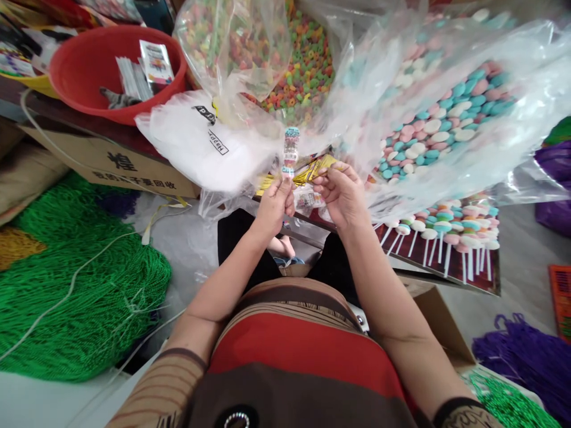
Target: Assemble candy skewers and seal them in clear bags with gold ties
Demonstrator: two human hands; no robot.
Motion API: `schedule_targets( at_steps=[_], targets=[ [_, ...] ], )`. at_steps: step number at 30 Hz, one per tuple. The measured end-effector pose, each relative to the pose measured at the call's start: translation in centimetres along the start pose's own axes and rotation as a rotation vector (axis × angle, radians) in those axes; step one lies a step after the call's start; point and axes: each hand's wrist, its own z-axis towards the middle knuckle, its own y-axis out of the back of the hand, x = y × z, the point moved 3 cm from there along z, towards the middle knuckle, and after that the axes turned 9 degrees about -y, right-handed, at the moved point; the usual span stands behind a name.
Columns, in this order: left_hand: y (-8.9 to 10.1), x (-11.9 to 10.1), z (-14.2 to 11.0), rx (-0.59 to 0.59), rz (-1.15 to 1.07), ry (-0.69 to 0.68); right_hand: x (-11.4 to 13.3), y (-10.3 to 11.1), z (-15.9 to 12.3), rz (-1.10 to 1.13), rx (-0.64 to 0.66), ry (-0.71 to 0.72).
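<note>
My left hand pinches the lower end of a narrow printed packet between thumb and fingers. The packet stands upright, with blue and pink ends and a barcode label in its middle. To its right, my right hand is closed, thumb and forefinger together at a bunch of thin gold twist ties. At least one tie appears to be between those fingertips. More of the ties lie behind both hands. A small labelled packet lies between the hands, below the ties.
Clear bags hold colourful ring-shaped pieces and pastel oval pieces. White-stick lollipops lie at right. A white bag, a red basin and a carton are left. Green bead strands heap below.
</note>
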Motion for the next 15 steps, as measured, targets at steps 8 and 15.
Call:
schedule_targets(
  at_steps=[8,15],
  targets=[
    [-2.4,1.4,-1.7,0.069,0.038,0.050,-2.3,-1.1,-3.6,-0.249,-0.197,0.350],
    [-3.0,0.9,-2.3,0.050,0.053,0.076,-2.2,-0.8,-4.5,-0.341,-0.266,0.415]
  ],
)
